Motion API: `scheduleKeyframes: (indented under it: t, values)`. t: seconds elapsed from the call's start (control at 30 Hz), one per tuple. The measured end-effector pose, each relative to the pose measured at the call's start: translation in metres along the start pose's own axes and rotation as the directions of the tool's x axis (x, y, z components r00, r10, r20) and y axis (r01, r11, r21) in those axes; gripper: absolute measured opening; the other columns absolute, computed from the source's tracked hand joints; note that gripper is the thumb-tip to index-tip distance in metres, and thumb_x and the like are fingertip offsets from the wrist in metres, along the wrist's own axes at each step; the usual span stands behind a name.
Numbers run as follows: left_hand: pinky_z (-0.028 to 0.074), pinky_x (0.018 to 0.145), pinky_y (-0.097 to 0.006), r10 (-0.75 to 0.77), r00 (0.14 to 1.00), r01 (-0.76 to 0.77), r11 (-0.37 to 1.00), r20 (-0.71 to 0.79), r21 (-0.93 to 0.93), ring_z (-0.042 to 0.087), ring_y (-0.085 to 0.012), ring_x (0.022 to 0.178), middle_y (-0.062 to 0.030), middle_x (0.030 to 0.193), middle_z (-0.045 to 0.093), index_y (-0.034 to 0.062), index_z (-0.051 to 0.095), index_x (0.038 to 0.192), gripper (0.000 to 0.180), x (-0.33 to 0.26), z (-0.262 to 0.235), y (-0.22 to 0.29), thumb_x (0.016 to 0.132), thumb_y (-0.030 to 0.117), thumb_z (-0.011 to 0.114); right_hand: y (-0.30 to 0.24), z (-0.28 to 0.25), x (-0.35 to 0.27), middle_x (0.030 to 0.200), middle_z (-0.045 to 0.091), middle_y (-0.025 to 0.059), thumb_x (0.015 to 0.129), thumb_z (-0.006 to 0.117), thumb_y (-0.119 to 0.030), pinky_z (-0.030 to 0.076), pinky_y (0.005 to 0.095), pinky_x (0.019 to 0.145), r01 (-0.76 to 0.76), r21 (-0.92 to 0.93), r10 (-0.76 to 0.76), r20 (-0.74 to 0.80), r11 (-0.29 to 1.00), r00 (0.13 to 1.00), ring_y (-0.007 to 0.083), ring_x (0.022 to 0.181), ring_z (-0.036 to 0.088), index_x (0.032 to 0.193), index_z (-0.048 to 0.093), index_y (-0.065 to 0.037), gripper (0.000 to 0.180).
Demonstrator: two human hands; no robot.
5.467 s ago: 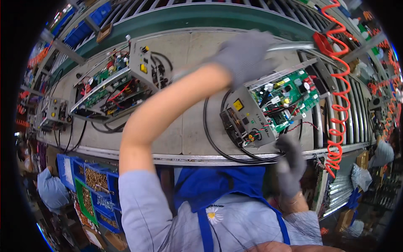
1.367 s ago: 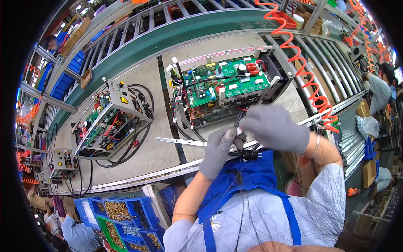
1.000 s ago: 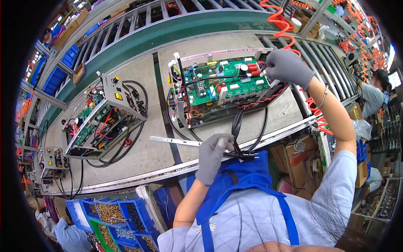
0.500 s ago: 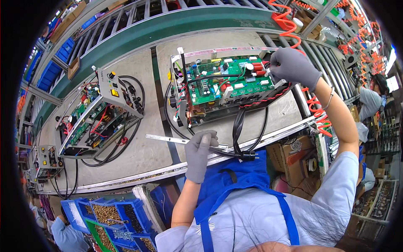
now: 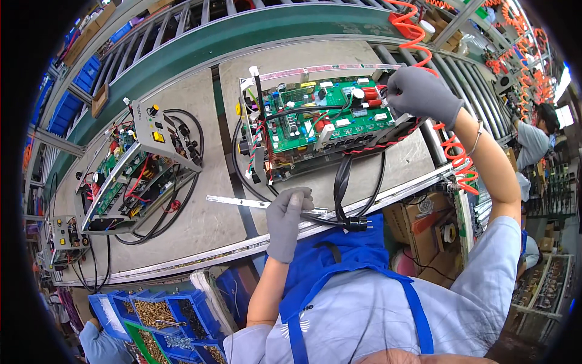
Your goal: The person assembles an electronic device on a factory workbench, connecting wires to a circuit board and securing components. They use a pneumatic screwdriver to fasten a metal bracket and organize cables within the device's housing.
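My left hand (image 5: 285, 223), in a grey glove, is closed around a narrow silver metal strip (image 5: 235, 201) with small slots in it, held level over the bench's front edge. My right hand (image 5: 424, 96), gloved too, is at the right end of an open machine chassis (image 5: 315, 73). Its fingers are curled at the frame's upper corner, and whatever they pinch is hidden. Inside the chassis lies a green circuit board (image 5: 312, 141) with red, black and white parts. A black power cord's plug (image 5: 357, 224) hangs at the bench edge, just right of my left hand.
A second open unit (image 5: 151, 145) stands on the left of the bench, its cable coiled around it. Blue bins (image 5: 154, 310) of screws sit below at the left. A roller conveyor (image 5: 485, 103) and orange coiled hoses (image 5: 412, 30) are at the right. Another person (image 5: 535, 138) is beyond.
The view has shifted a little, so the bench and units appear slightly farther left. My left hand keeps the strip, and my right hand stays at the chassis corner.
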State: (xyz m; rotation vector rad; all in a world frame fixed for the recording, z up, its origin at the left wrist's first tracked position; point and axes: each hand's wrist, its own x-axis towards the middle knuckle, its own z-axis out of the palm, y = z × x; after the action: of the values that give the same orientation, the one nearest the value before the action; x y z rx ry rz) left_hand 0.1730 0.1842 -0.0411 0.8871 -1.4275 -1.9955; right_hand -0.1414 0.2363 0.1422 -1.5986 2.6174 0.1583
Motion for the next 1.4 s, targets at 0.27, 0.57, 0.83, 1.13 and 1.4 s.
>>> scheduleKeyframes:
  t: [0.27,0.57,0.83,1.13,1.4]
  values:
    - [0.049,0.078,-0.029,-0.013,1.000,0.013,1.000,0.021,0.016,0.063,-0.0149,0.080,-0.0077,0.078,0.066,-0.0053,0.068,0.103,0.032,0.000,0.001,0.002,0.099,0.023,0.054,-0.002,0.006,0.005,0.069,0.067,0.0176,0.078,0.064,-0.021,0.054,0.0403,0.069,0.037,0.061,-0.036,-0.016,0.997,0.999,0.0312,0.066,0.067,0.080,0.073,-0.002,0.021]
    - [0.051,0.075,-0.030,0.026,0.987,-0.047,0.990,0.161,0.130,0.064,-0.0153,0.080,-0.0080,0.083,0.069,-0.0010,0.069,0.107,0.030,-0.003,0.003,0.005,0.097,0.026,0.059,0.002,0.018,0.003,0.069,0.068,0.0119,0.073,0.065,-0.017,0.051,0.0400,0.069,-0.034,0.134,0.036,-0.013,0.990,0.999,0.0283,0.068,0.065,0.074,0.072,-0.004,0.015]
    - [0.052,0.071,-0.037,0.632,0.548,-0.761,0.102,0.549,0.641,0.066,-0.0286,0.084,-0.0107,0.099,0.069,0.0101,0.066,0.114,0.033,0.034,0.035,0.142,0.082,0.005,0.068,0.006,0.043,-0.015,0.079,0.066,0.0146,0.079,0.064,-0.019,0.054,0.0408,0.068,-0.009,0.030,0.017,-0.264,1.000,0.964,0.0303,0.071,0.066,0.087,0.071,-0.006,0.017]
    - [0.052,0.076,-0.046,0.086,0.755,-0.616,-0.244,0.649,0.749,0.068,-0.0332,0.086,-0.0186,0.091,0.069,0.0101,0.066,0.117,0.039,0.125,0.056,0.185,0.078,0.016,0.064,-0.061,0.057,-0.033,0.118,0.060,0.0084,0.076,0.065,-0.011,0.045,0.0462,0.097,0.326,-0.044,-0.275,-0.647,0.945,0.711,0.0282,0.116,0.056,0.111,0.066,-0.015,0.036]
    - [0.051,0.057,-0.023,0.062,0.995,-0.092,0.878,0.078,0.469,0.063,-0.0117,0.068,-0.0089,0.092,0.067,-0.0020,0.062,0.123,0.041,0.204,-0.045,0.215,0.088,0.017,0.069,-0.052,0.045,-0.005,0.114,0.062,0.0073,0.081,0.065,-0.017,0.050,0.0407,0.089,0.318,0.139,-0.220,-0.469,0.938,0.855,0.0281,0.109,0.059,0.108,0.067,-0.014,0.027]
